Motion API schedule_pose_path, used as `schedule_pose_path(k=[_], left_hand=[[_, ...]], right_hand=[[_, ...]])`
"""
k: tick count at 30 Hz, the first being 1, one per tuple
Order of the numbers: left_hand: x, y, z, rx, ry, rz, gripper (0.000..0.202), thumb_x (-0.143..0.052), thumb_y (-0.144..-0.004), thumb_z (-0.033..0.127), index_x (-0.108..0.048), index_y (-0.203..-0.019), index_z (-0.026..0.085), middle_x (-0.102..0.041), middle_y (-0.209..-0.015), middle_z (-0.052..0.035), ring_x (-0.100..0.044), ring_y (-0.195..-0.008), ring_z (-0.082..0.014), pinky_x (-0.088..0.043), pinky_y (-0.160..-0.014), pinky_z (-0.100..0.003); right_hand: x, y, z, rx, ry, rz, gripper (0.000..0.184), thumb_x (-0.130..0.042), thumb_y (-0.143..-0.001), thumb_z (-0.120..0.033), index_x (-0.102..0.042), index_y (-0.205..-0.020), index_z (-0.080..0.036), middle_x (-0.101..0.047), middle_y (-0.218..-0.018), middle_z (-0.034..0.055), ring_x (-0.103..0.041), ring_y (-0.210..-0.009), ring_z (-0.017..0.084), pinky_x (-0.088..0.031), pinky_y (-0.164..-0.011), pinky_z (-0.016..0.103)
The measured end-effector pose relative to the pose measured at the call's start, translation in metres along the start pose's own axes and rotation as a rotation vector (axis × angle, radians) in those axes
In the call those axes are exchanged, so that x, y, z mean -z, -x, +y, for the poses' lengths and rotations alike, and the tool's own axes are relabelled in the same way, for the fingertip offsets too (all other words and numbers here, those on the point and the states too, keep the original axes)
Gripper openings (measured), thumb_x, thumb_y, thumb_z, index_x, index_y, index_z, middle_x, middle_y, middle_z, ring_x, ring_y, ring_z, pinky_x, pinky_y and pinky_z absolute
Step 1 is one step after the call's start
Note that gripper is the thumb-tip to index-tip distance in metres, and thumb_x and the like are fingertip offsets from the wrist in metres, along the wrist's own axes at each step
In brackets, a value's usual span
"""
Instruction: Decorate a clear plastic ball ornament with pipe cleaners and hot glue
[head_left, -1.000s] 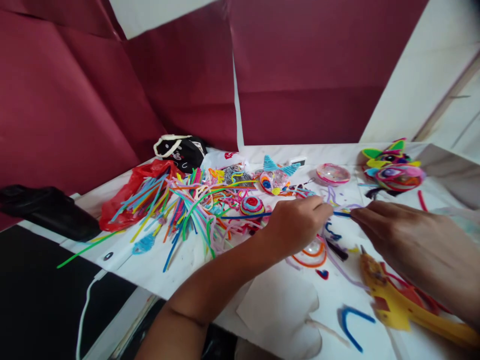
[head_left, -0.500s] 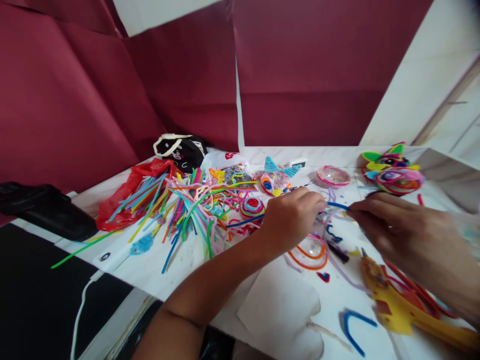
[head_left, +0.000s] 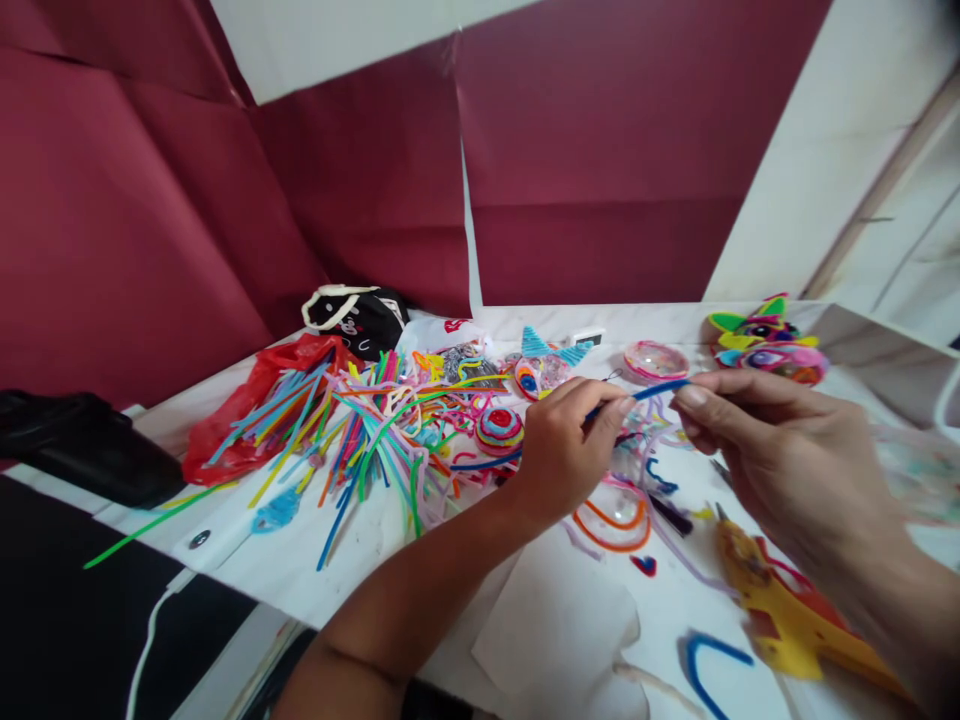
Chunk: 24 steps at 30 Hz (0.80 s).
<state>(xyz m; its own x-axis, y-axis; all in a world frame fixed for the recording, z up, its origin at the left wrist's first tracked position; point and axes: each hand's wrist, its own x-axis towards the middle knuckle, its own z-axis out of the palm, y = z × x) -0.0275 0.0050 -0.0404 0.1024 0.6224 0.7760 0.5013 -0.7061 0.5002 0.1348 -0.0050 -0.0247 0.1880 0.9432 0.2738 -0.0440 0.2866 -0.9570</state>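
A blue pipe cleaner (head_left: pixel 651 390) stretches between my two hands above the table. My left hand (head_left: pixel 568 447) is closed round it, and a length of blue trails out leftward behind the fist. With thumb and forefinger, my right hand (head_left: pixel 765 425) pinches the other end. Below the hands lie a clear dome edged in orange (head_left: pixel 616 512) and lilac strands. A yellow hot glue gun (head_left: pixel 780 610) rests beneath my right forearm. Nearer the front edge sits a bent blue pipe cleaner (head_left: pixel 701 665).
At left, many coloured pipe cleaners (head_left: pixel 375 425) spill from a red plastic bag (head_left: pixel 225 425). Behind stand a black pouch (head_left: pixel 367 325), a round piece with blue ears (head_left: pixel 546 368), a pink-rimmed clear bowl (head_left: pixel 656 360) and a colourful cat-like piece (head_left: pixel 769 340). A white sheet (head_left: pixel 555 620) lies in front.
My hands have moved slightly apart, so more of the blue pipe cleaner shows between them. The right hand has turned and shifted a little left. The camera view has shifted slightly.
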Motion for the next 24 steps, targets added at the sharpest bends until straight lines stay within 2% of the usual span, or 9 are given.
schedule_pose_path(k=[5, 10, 13, 16, 19, 22, 24], left_hand=[[0.002, 0.0, 0.002, 0.001, -0.016, 0.041, 0.013, -0.058, -0.089, 0.023, -0.066, -0.079, 0.018, -0.07, -0.075, 0.0, -0.063, -0.068, -0.0114, -0.05, -0.068, -0.024], [0.007, -0.004, 0.0, -0.02, -0.048, 0.044, 0.012, -0.058, -0.089, 0.022, -0.066, -0.081, 0.019, -0.07, -0.076, -0.0004, -0.063, -0.07, -0.0123, -0.049, -0.069, -0.024], [0.013, -0.008, -0.002, -0.052, -0.076, 0.032, 0.011, -0.058, -0.088, 0.02, -0.066, -0.081, 0.018, -0.069, -0.076, -0.0001, -0.063, -0.072, -0.0125, -0.049, -0.07, -0.024], [0.016, -0.012, -0.003, -0.091, -0.121, 0.008, 0.011, -0.057, -0.088, 0.018, -0.066, -0.081, 0.017, -0.07, -0.078, -0.0011, -0.064, -0.074, -0.0131, -0.048, -0.071, -0.024], [0.016, -0.012, -0.002, -0.118, -0.183, -0.018, 0.013, -0.055, -0.09, 0.019, -0.066, -0.083, 0.018, -0.07, -0.079, -0.0019, -0.065, -0.076, -0.0143, -0.048, -0.071, -0.025], [0.016, -0.01, -0.001, -0.147, -0.242, -0.03, 0.015, -0.053, -0.091, 0.021, -0.066, -0.084, 0.019, -0.07, -0.078, -0.0021, -0.064, -0.074, -0.0146, -0.047, -0.07, -0.025], [0.016, -0.007, 0.0, -0.162, -0.279, -0.032, 0.017, -0.052, -0.092, 0.022, -0.066, -0.085, 0.018, -0.069, -0.078, -0.0024, -0.064, -0.073, -0.0145, -0.047, -0.07, -0.025]], right_hand=[[-0.02, -0.004, -0.001, -0.072, -0.364, -0.071, 0.01, -0.08, -0.067, -0.02, -0.071, -0.068, -0.017, -0.057, -0.058, -0.0014, -0.046, -0.052, 0.009, -0.037, -0.048, 0.023], [-0.028, -0.006, 0.004, -0.092, -0.436, -0.15, 0.01, -0.076, -0.072, -0.025, -0.069, -0.071, -0.019, -0.058, -0.059, -0.0033, -0.048, -0.051, 0.007, -0.043, -0.052, 0.021], [-0.018, -0.012, 0.012, -0.025, -0.294, -0.161, 0.014, -0.08, -0.069, -0.028, -0.071, -0.078, -0.021, -0.065, -0.068, -0.0022, -0.056, -0.057, 0.009, -0.046, -0.056, 0.022], [-0.005, -0.018, 0.012, 0.129, -0.038, -0.193, 0.02, -0.079, -0.07, -0.029, -0.073, -0.088, -0.022, -0.07, -0.078, 0.0003, -0.063, -0.069, 0.013, -0.051, -0.062, 0.025], [0.005, -0.022, 0.003, 0.344, 0.219, -0.242, 0.017, -0.073, -0.077, -0.029, -0.072, -0.092, -0.021, -0.072, -0.085, 0.0032, -0.066, -0.078, 0.018, -0.052, -0.067, 0.03], [0.012, -0.024, -0.008, 0.609, 0.519, -0.306, 0.009, -0.064, -0.085, -0.024, -0.07, -0.09, -0.02, -0.071, -0.083, 0.0037, -0.065, -0.077, 0.017, -0.051, -0.068, 0.03], [0.015, -0.024, -0.014, 0.788, 0.692, -0.359, 0.011, -0.058, -0.089, -0.018, -0.069, -0.091, -0.018, -0.07, -0.083, 0.0053, -0.064, -0.077, 0.017, -0.05, -0.07, 0.029]])
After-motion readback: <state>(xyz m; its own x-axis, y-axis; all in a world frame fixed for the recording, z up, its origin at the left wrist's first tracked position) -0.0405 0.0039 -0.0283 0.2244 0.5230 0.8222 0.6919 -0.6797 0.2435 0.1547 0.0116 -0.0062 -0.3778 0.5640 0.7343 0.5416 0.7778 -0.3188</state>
